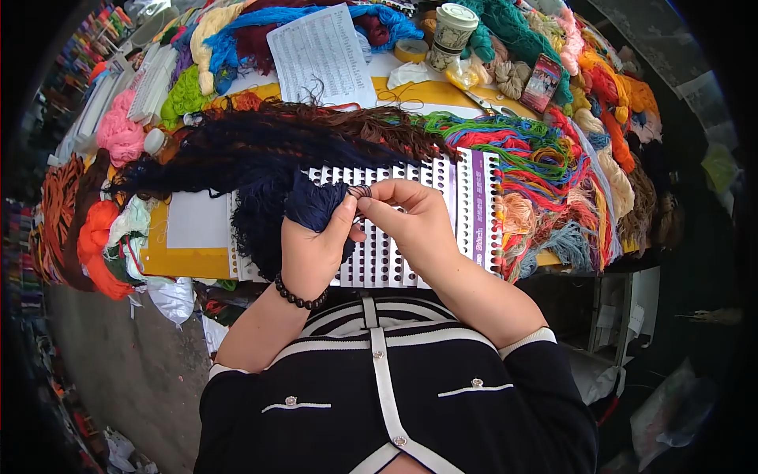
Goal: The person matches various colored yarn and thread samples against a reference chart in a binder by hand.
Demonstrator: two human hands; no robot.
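Note:
Dark navy embroidery thread (264,197) hangs in a thick hank over my left hand (314,251), whose fingers are closed round part of it. My right hand (410,220) meets the left at the thumbs and pinches a few dark strands of that thread. Beneath both hands lie white cards with rows of punched holes (387,257). To their right is a purple-striped thread card (478,209), with multicoloured threads (537,166) beside it. Loose dark and brown threads (332,130) spread behind my hands. My left fingertips are mostly hidden by the thread.
A printed sheet (322,59), a patterned lidded cup (452,35), a roll of tape (410,50) and scissors (485,103) lie at the back. Orange yarn (99,241) and pink yarn (121,130) are heaped at the left. A small jar (156,144) stands nearby.

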